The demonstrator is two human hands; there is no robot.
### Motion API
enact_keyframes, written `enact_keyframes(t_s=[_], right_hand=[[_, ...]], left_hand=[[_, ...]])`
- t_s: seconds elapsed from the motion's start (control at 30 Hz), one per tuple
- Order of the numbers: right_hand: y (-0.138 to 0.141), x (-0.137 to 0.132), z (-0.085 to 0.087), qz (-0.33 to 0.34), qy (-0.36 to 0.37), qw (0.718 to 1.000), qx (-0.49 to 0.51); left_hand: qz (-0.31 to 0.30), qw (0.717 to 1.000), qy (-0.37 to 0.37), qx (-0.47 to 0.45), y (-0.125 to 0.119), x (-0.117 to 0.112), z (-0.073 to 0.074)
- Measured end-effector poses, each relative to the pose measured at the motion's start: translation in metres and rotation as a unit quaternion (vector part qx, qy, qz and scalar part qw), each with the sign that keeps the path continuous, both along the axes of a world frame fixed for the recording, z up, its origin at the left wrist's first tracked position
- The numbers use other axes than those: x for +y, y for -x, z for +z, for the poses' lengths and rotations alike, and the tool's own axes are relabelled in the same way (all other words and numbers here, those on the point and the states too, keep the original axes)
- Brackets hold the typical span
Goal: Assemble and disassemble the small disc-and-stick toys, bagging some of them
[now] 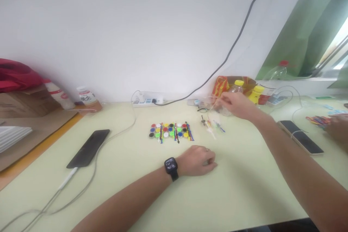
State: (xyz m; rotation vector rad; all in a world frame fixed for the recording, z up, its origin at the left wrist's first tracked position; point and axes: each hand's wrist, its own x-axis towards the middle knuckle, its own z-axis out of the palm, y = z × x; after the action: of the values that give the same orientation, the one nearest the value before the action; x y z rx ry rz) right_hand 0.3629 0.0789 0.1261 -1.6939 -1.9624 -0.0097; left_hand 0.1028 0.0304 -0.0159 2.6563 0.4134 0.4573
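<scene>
My left hand (196,160), with a ring and a black watch (171,166) on its wrist, rests on the table, its fingers curled in a loose fist and nothing visible in it. Raised at the back, my right hand (235,104) has its fingers pinched together; a pale, thin, blurred thing shows at the fingertips. Below it lies a loose group of small coloured plastic pieces (210,125), some white and see-through. To the left, round coloured caps (166,135) stand in rows, with columns of thin coloured sticks (190,131) between them.
A phone (88,148) on a cable lies left, another phone (300,137) right. Bottles (89,98) and a cardboard box (29,105) stand back left. A power strip (148,100), yellow-capped bottles (255,95) and a snack bag (220,86) line the wall. Another person's hand (338,128) is far right.
</scene>
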Motion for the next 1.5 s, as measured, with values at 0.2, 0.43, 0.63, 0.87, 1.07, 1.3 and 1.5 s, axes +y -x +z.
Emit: enact_keyframes(t_s=[0.2, 0.43, 0.63, 0.87, 1.07, 1.3, 1.5], right_hand=[[-0.033, 0.009, -0.004, -0.101, -0.04, 0.964, 0.242], [-0.036, 0.051, -0.062, -0.127, -0.106, 0.868, 0.468], [-0.024, 0.08, -0.071, -0.138, -0.122, 0.877, 0.444], [0.002, 0.088, -0.059, -0.043, 0.027, 0.945, 0.322], [0.022, 0.073, -0.089, 0.0, 0.046, 0.994, 0.098], [0.055, 0.014, -0.142, 0.098, 0.114, 0.986, -0.067], [0.036, -0.009, -0.137, 0.069, 0.13, 0.981, -0.123]], left_hand=[[0.001, 1.0, 0.003, 0.002, 0.0, 0.0, 0.0], [0.003, 1.0, -0.004, 0.006, 0.001, 0.001, -0.002], [0.005, 1.0, -0.007, 0.007, 0.001, 0.0, -0.002], [0.006, 1.0, -0.016, 0.012, 0.001, 0.0, -0.002], [0.002, 1.0, -0.014, 0.002, 0.0, 0.0, -0.003], [0.004, 1.0, -0.013, -0.001, 0.0, 0.001, -0.003], [0.007, 1.0, -0.004, -0.007, -0.001, 0.0, -0.007]])
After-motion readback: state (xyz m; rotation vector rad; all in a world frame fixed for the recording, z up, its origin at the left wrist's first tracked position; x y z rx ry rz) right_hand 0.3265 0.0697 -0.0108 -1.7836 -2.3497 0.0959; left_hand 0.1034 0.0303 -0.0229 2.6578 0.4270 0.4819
